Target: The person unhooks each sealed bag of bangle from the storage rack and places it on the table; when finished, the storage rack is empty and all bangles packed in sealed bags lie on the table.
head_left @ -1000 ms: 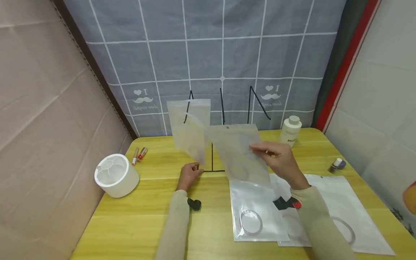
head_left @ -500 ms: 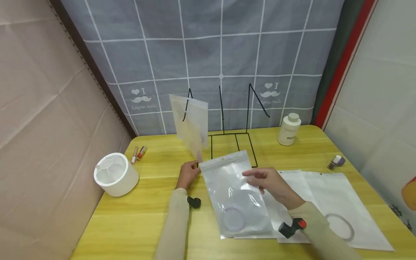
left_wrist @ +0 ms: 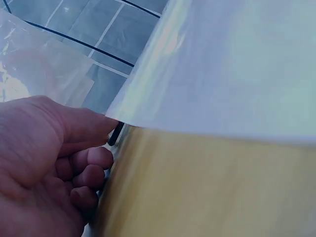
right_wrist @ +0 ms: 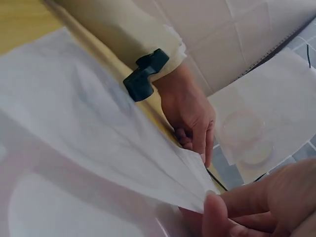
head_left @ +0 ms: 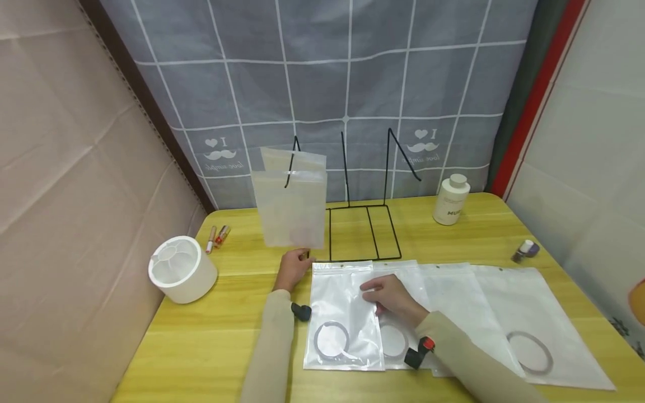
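Note:
My left hand (head_left: 292, 270) pinches the front left corner of a black wire rack (head_left: 391, 230) standing on the table. In the left wrist view, the wire's end (left_wrist: 116, 133) shows at the thumb and forefinger. Two clear-fronted zip bags (head_left: 292, 210) hang on the rack's left arm, just above that hand. My right hand (head_left: 395, 301) pinches the right edge of another zip bag (head_left: 337, 296), which lies flat with a ring outline near its bottom. The right wrist view shows thumb and forefinger on the edge of this bag (right_wrist: 98, 118).
Several more zip bags (head_left: 544, 330) lie overlapping to the right. A white divided cup (head_left: 182, 271) and two small tubes (head_left: 216, 238) stand at left. A white bottle (head_left: 452, 200) is at the back right, with small bottles (head_left: 524, 251) near the right edge.
My right hand has brought the zip bag down from in front of the rack and laid it left of the other bags. The hanging bags have swung; my left hand stays at the rack corner.

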`<state>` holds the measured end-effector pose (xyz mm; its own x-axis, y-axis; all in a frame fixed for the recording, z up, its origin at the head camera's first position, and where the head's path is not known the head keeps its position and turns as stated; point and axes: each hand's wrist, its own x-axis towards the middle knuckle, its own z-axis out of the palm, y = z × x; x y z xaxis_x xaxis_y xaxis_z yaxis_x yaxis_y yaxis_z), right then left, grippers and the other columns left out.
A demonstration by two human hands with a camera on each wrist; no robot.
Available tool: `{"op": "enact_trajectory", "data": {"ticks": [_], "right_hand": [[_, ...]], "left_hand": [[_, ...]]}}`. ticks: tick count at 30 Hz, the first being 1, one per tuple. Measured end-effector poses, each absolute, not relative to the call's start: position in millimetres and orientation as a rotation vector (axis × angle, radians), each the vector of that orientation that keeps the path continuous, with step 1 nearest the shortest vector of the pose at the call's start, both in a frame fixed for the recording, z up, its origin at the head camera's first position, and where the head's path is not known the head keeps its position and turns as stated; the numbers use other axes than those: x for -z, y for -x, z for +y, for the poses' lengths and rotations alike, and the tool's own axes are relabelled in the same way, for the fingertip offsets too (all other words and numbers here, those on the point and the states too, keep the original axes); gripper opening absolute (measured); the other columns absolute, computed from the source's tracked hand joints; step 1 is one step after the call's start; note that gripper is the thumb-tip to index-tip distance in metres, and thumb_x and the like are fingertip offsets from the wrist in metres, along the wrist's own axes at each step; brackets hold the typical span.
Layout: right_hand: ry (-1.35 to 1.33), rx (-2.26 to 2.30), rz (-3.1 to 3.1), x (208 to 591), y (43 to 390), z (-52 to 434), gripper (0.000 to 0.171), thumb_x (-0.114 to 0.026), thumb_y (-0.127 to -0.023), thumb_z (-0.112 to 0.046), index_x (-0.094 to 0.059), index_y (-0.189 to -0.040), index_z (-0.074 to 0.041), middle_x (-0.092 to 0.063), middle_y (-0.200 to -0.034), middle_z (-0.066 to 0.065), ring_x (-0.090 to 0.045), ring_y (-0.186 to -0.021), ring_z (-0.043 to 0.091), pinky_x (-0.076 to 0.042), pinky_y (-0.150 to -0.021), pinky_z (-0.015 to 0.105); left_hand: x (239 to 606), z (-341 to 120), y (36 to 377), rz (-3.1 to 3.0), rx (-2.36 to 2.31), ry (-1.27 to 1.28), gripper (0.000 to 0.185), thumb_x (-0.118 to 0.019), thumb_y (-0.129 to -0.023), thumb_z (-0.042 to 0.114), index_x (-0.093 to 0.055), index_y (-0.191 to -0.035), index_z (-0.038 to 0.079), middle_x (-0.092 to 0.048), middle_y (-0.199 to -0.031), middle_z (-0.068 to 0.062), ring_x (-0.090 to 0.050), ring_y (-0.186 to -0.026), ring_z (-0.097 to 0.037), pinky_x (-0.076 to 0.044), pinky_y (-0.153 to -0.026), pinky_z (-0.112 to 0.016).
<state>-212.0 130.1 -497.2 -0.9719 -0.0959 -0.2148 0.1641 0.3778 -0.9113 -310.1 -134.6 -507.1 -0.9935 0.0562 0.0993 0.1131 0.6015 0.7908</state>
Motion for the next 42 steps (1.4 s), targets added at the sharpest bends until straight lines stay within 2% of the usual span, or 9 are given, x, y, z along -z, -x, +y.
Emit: {"op": "enact_trajectory", "data": {"ticks": [3, 6, 12, 21, 24, 27, 32, 36, 42], "right_hand": [[-0.009, 1.563, 2.475, 496, 211, 128, 0.022, -0.076, -0.085, -0.004, -0.077, -0.107, -0.001, -0.069, -0.078, 0.007, -0.052, -0.046, 0.010, -0.048, -0.049, 0.025], [0.074, 1.473, 2.564, 494, 211, 127, 0.019, -0.077, -0.084, -0.005, -0.078, -0.103, -0.004, -0.066, -0.075, 0.006, -0.053, -0.052, 0.011, -0.047, -0.052, 0.025], [0.174, 1.332, 2.703, 495, 213, 121, 0.017, -0.078, -0.082, -0.008, -0.080, -0.099, -0.009, -0.058, -0.076, 0.000, -0.048, -0.070, 0.014, -0.041, -0.064, 0.027], [0.223, 1.229, 2.748, 495, 215, 122, 0.029, -0.079, -0.084, -0.018, -0.078, -0.112, -0.014, -0.054, -0.072, 0.000, -0.047, -0.067, 0.015, -0.040, -0.065, 0.031], [0.173, 1.215, 2.744, 490, 219, 134, 0.031, -0.076, -0.086, -0.024, -0.077, -0.116, -0.019, -0.053, -0.070, 0.001, -0.047, -0.064, 0.016, -0.040, -0.061, 0.032], [0.123, 1.201, 2.782, 485, 231, 156, 0.031, -0.072, -0.090, -0.029, -0.075, -0.119, -0.017, -0.057, -0.073, 0.002, -0.049, -0.065, 0.017, -0.040, -0.058, 0.031], [0.083, 1.135, 2.953, 481, 266, 205, 0.040, -0.069, -0.095, -0.032, -0.070, -0.127, -0.009, -0.065, -0.089, 0.009, -0.056, -0.076, 0.022, -0.043, -0.063, 0.034], [0.178, 1.073, 2.946, 488, 288, 234, 0.052, -0.071, -0.094, -0.034, -0.063, -0.137, -0.007, -0.064, -0.102, 0.012, -0.057, -0.088, 0.025, -0.045, -0.070, 0.035], [0.260, 1.027, 2.888, 496, 301, 246, 0.059, -0.074, -0.091, -0.041, -0.062, -0.140, -0.011, -0.059, -0.088, 0.006, -0.050, -0.079, 0.021, -0.038, -0.065, 0.035]], "left_hand": [[509, -135, 311, -2.758, 1.356, 0.136, 0.031, -0.069, -0.095, 0.013, -0.072, -0.123, 0.000, -0.052, -0.071, 0.000, -0.040, -0.064, -0.015, -0.035, -0.060, -0.029], [510, -136, 312, -2.771, 1.368, 0.120, 0.032, -0.067, -0.097, 0.013, -0.071, -0.126, 0.002, -0.053, -0.072, 0.000, -0.041, -0.065, -0.015, -0.035, -0.060, -0.028], [510, -137, 315, -2.771, 1.400, 0.125, 0.033, -0.065, -0.098, 0.013, -0.069, -0.129, 0.003, -0.039, -0.064, 0.002, -0.035, -0.058, -0.014, -0.032, -0.055, -0.028], [507, -137, 315, -2.773, 1.374, 0.129, 0.033, -0.065, -0.097, 0.012, -0.069, -0.128, 0.002, -0.048, -0.068, 0.001, -0.036, -0.054, -0.013, -0.034, -0.054, -0.028], [507, -137, 316, -2.775, 1.359, 0.162, 0.033, -0.065, -0.097, 0.010, -0.069, -0.127, 0.000, -0.050, -0.068, 0.001, -0.038, -0.055, -0.013, -0.035, -0.055, -0.028], [507, -137, 316, -2.768, 1.343, 0.184, 0.032, -0.066, -0.096, 0.008, -0.070, -0.125, -0.002, -0.051, -0.070, 0.000, -0.040, -0.058, -0.013, -0.036, -0.056, -0.028], [505, -138, 314, -2.777, 1.380, 0.154, 0.034, -0.064, -0.097, 0.010, -0.068, -0.129, 0.000, -0.047, -0.066, 0.001, -0.036, -0.054, -0.013, -0.034, -0.054, -0.028], [505, -138, 314, -2.801, 1.432, 0.101, 0.035, -0.063, -0.099, 0.013, -0.066, -0.133, 0.003, -0.044, -0.063, 0.002, -0.032, -0.051, -0.012, -0.031, -0.051, -0.028], [503, -139, 315, -2.820, 1.425, 0.121, 0.035, -0.063, -0.099, 0.014, -0.067, -0.133, 0.004, -0.046, -0.067, 0.001, -0.035, -0.054, -0.013, -0.033, -0.053, -0.028]]}}
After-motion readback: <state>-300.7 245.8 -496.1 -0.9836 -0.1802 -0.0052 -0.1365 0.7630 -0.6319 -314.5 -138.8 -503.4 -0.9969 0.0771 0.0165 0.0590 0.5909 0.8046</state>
